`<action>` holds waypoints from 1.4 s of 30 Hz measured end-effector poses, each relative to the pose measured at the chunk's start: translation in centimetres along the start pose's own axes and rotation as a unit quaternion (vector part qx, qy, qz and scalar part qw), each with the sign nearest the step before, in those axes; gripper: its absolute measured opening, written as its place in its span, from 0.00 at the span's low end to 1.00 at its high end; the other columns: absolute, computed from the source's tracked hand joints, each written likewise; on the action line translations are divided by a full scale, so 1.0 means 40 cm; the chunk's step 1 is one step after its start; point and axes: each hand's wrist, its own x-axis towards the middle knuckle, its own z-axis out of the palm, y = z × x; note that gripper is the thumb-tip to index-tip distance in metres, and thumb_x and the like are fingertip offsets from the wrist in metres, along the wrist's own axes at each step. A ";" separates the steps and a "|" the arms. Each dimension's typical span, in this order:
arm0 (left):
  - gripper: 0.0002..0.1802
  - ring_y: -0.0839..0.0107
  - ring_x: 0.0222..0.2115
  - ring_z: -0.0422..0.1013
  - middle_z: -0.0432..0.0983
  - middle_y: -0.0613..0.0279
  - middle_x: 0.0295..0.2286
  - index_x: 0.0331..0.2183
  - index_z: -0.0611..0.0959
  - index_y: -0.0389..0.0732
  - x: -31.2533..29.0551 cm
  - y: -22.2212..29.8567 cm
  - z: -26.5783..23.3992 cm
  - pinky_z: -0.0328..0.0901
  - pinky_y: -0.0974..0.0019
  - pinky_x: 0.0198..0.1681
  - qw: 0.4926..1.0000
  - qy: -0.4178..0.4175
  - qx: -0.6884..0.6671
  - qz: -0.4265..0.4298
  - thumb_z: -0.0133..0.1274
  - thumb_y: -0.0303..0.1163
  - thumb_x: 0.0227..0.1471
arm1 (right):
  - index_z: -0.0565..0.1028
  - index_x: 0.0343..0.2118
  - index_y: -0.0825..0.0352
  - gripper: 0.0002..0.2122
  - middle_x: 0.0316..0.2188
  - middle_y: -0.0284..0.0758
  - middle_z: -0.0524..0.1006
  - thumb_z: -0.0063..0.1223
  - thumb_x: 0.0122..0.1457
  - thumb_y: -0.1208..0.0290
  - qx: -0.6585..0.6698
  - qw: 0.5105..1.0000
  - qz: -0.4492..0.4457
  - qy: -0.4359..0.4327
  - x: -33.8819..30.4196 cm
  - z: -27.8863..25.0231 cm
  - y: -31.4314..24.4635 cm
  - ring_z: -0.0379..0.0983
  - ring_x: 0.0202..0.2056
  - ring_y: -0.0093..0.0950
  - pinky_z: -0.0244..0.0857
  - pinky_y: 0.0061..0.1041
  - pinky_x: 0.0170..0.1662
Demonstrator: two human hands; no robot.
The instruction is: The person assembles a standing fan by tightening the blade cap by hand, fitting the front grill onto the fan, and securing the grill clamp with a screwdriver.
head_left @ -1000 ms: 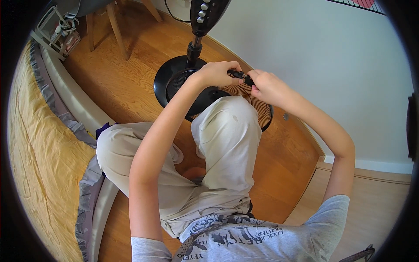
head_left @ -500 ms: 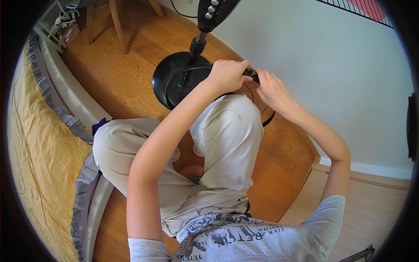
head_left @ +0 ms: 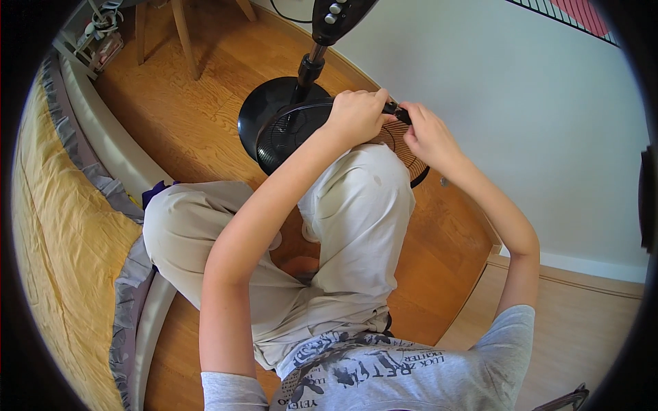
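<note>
- The left hand (head_left: 358,118) of the person is closed over the far rim of a round black fan guard (head_left: 275,145).
- The right hand (head_left: 430,137), just beside it, pinches a small black piece (head_left: 400,114) between the thumb and the fingers; whether this piece is fixed to the rim, one cannot tell.
- The fan guard is tilted, in front of the right knee (head_left: 367,177), which hides a part of it.
- Behind the guard, on the far side, there stands the round black fan base (head_left: 253,104) on the wooden floor (head_left: 181,130).
- From the base rises the pole (head_left: 312,67), and above it the black control box (head_left: 334,18) with silver buttons.
- To the left is a bed with a yellow cover (head_left: 75,246); to the right, a pale wall (head_left: 500,130).
</note>
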 end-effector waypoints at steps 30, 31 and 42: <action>0.23 0.70 0.34 0.67 0.73 0.55 0.32 0.39 0.73 0.36 0.029 -0.044 -0.103 0.58 0.71 0.40 0.892 -0.352 -0.284 0.007 0.55 0.36 0.39 | 0.69 0.30 0.71 0.09 0.25 0.39 0.71 0.47 0.49 0.70 0.171 0.943 0.002 -0.286 0.096 -0.116 -0.013 0.67 0.27 0.32 0.62 0.26 0.31; 0.23 0.70 0.34 0.67 0.73 0.55 0.32 0.39 0.73 0.36 0.028 -0.046 -0.098 0.58 0.71 0.40 0.892 -0.351 -0.285 0.007 0.55 0.36 0.39 | 0.69 0.30 0.72 0.09 0.25 0.40 0.70 0.48 0.48 0.71 0.165 0.944 -0.001 -0.287 0.093 -0.116 -0.016 0.67 0.27 0.32 0.62 0.26 0.31; 0.21 0.61 0.35 0.68 0.72 0.52 0.33 0.40 0.72 0.37 0.027 -0.016 -0.094 0.59 0.67 0.39 0.920 -0.322 -0.225 0.011 0.52 0.33 0.40 | 0.69 0.25 0.75 0.10 0.25 0.46 0.70 0.48 0.42 0.71 0.071 0.962 -0.012 -0.264 0.090 -0.103 -0.032 0.68 0.28 0.41 0.63 0.32 0.32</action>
